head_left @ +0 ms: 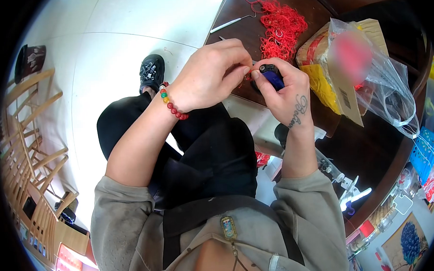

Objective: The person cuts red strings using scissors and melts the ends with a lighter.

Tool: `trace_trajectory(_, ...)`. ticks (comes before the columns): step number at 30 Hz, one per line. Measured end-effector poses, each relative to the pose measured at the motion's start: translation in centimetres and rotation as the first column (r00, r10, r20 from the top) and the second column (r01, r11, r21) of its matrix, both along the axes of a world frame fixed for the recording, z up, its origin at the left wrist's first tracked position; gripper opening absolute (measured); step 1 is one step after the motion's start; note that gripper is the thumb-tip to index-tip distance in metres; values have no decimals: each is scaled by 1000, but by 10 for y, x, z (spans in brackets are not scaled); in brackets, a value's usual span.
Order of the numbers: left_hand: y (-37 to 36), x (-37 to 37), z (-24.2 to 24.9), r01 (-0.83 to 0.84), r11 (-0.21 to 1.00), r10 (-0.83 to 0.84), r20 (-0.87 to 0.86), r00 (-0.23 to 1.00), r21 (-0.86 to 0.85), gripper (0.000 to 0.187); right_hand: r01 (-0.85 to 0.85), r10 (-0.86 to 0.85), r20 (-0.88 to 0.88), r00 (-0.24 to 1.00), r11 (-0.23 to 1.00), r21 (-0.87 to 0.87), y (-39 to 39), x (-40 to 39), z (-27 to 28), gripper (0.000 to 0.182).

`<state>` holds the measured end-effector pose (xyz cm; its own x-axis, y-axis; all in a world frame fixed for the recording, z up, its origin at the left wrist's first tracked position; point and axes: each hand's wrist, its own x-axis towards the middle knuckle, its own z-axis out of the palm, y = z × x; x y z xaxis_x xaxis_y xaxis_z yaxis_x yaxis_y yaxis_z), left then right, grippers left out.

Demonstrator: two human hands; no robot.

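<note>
In the head view my left hand (219,75), with a beaded bracelet (169,104) on its wrist, has thumb and fingertips pinched together. A bit of red cord (248,75) shows at those fingertips, mostly hidden by the fingers. My right hand (288,86) is closed around a dark blue lighter (271,76) with a black top. Its fingertips almost meet those of the left hand; whether they also grip the cord cannot be seen. Just beyond both hands, a tangled heap of red cord (281,28) lies on the dark table (235,8).
A white-handled hook tool (226,25) lies left of the heap. To the right stand an opened cardboard box (315,46) and a clear plastic bag (389,87). Wooden chairs (31,158) line the left side. Below the hands are my black-clad legs (213,150).
</note>
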<state>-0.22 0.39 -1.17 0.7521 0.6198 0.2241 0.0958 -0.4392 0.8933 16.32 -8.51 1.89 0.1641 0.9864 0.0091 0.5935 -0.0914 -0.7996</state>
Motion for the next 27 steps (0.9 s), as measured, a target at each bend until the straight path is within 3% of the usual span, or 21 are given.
trace_trajectory(10,1,-1,4,16,992,-14,14,1000,-126,9,68,-84,-156,984,992,-103,-5,1,4,10)
trace_trajectory(13,1,3,-2,-48,987,62,86,994,-155,11,114,-140,-273,952,987,-110,-6,1,2,9)
trace_trajectory(16,1,0,16,50,792,-44,25,999,-609,16,154,-226,-472,852,970,-186,-10,0,-1,10)
trace_trajectory(21,1,2,10,134,750,-98,91,991,-648,17,191,-299,-682,668,954,-232,-12,1,-4,14)
trace_trajectory(27,-2,0,6,113,838,-81,83,993,-534,17,215,-325,-732,598,946,-244,-14,1,-5,12)
